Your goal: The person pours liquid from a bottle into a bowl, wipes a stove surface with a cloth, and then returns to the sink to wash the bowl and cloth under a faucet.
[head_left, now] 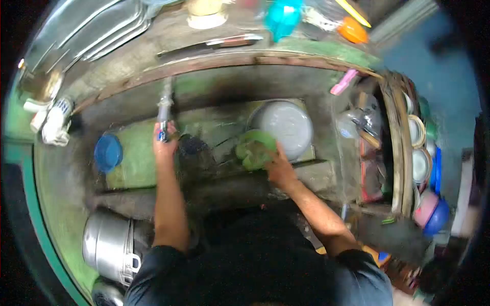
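My left hand [166, 138] is closed round the end of a metal faucet [164, 109] that reaches out from the sink's back wall. In my right hand [279, 167] is the edge of a light green bowl [252, 149], blurred by motion. Behind the bowl, and partly covered by it, a large round pale basin [288, 127] lies in the right part of the sink. Between my hands a dark, blurred patch shows on the sink floor.
A blue bowl [108, 153] lies at the sink's left end. Large metal pots [107, 245] stand at the lower left. Along the back ledge [138, 79] are trays and a knife [209, 47]. Stacked dishes [421, 166] and a wooden-edged rack [400, 153] are on the right.
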{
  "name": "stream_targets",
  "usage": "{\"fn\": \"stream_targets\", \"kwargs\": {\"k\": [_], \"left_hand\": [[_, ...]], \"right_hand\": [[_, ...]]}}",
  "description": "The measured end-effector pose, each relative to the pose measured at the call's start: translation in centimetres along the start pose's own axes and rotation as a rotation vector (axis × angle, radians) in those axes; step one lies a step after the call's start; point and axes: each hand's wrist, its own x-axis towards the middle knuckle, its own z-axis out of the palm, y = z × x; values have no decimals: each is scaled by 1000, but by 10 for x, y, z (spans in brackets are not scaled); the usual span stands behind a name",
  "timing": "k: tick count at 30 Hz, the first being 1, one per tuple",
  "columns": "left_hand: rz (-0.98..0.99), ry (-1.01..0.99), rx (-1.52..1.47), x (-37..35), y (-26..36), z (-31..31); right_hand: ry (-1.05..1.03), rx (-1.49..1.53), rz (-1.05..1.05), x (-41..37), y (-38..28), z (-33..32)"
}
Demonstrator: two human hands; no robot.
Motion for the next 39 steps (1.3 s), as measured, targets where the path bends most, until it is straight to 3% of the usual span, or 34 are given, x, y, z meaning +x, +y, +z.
{"fn": "stream_targets", "kwargs": {"k": [1,3,4,7,8,9,11,13,15,17,19,21,22,23,25,27,28,30,31,32,33,35,37,39], "left_hand": [[300,-192,414,18,37,-38],[304,-85,550,2,22,-19],[282,-98,553,-2,7,-14],[221,-177,589,-16,-28,-3],[297,55,554,-16,-31,4],[391,290,500,-20,-32,9],[292,175,593,-32,-31,8],[326,116,569,-40,-32,2],[311,46,740,-25,-8,-29],[166,118,1210,-43,-24,-1],[297,126,1441,-47,-41,18],[321,136,1599,-55,-47,37],[268,172,1713,-60,-43,45],[214,208,1823,-63,-37,50],[431,35,1987,-44,-5,25],[382,118,1790,-44,11,15],[378,118,1691,-47,15,10],[327,110,1619,-48,20,2],[327,-44,1706,-37,23,-7],[360,-63,1774,-33,17,-8],[394,-80,1841,-28,8,-9],[433,-191,1729,-31,-10,-2],[425,-89,1712,-46,-27,12],[573,24,1551,-39,-27,3]], "right_hand": [[12,-36,57,-12,-2,-12],[91,384,255,-38,-10,-25],[136,314,191,-67,18,20],[60,140,44,-78,13,10],[178,316,112,-72,15,29],[167,354,71,-60,5,26],[88,416,1,-24,-26,0],[31,517,-42,5,-35,14],[-262,745,38,34,-43,42],[-267,784,30,60,-46,78],[-454,1254,23,93,-53,101],[-578,1510,109,106,-32,198],[-638,1631,165,117,-39,209],[-655,1620,158,118,-36,214],[-772,1981,335,118,-40,197],[-917,2118,433,126,-64,132],[-921,2212,542,128,-65,130],[-906,2175,518,130,-63,123],[-873,2147,494,132,-64,112],[-837,2052,516,135,-67,96],[-769,1863,589,138,-69,80],[-671,1275,397,143,-66,86],[-523,479,138,154,-93,59],[-268,177,-116,160,-106,74]]}}
